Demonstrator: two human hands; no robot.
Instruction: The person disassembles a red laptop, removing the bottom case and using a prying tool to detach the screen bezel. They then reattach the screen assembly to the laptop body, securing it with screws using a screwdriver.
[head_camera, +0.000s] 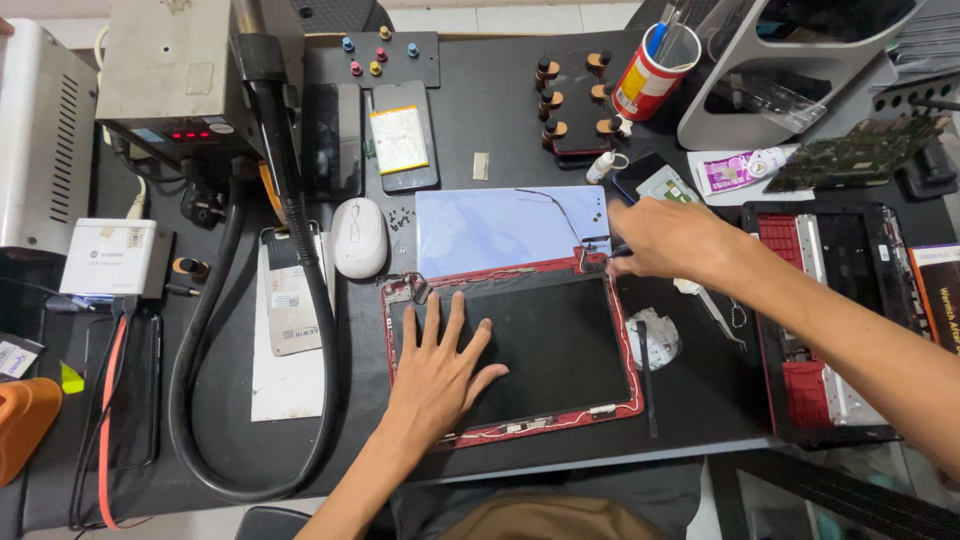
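Note:
A laptop screen assembly with a red frame (630, 350) lies flat in the middle of the black mat, its dark panel (560, 345) facing up. My left hand (440, 370) rests flat on the panel's left half, fingers spread. My right hand (668, 238) is at the frame's top right corner, fingers pinched on a small dark tool whose tip touches the hinge area (592, 260). A thin black cable (560, 210) runs over a pale blue sheet (490, 225) just behind the frame.
A white mouse (358, 236) and small screws (400, 218) lie left of the sheet. A hot-air station (175, 75) with a thick black hose (300, 300) stands at the left. The red laptop base (830, 320), a circuit board (860, 150), tweezers (722, 312) and a black spudger (646, 375) lie at the right.

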